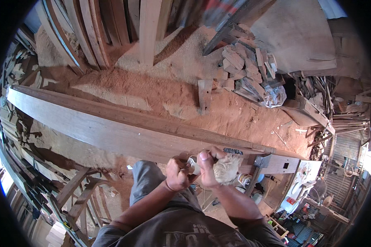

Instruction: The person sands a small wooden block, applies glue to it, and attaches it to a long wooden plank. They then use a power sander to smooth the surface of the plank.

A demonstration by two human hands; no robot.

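Both hands are at the near face of a long wooden board (78,121), low in the centre. My left hand (177,175) is closed on a small pale object (193,168), too obscured to identify. My right hand (208,166) grips at the same object, thumb uppermost, fingers curled. Just right of the hands is a pale, fluffy bundle (228,173), with a dark patterned item (234,151) behind it. A metal bracket (263,161) sits on the board farther right, beside a squarish dark hole.
Upright planks (150,33) stand at the back. Scrap blocks (241,70) are piled back right on the sawdust-covered floor (160,103). A wooden frame (78,193) stands front left. A white panel (301,185) and assorted clutter lie at the right, near corrugated metal (344,156).
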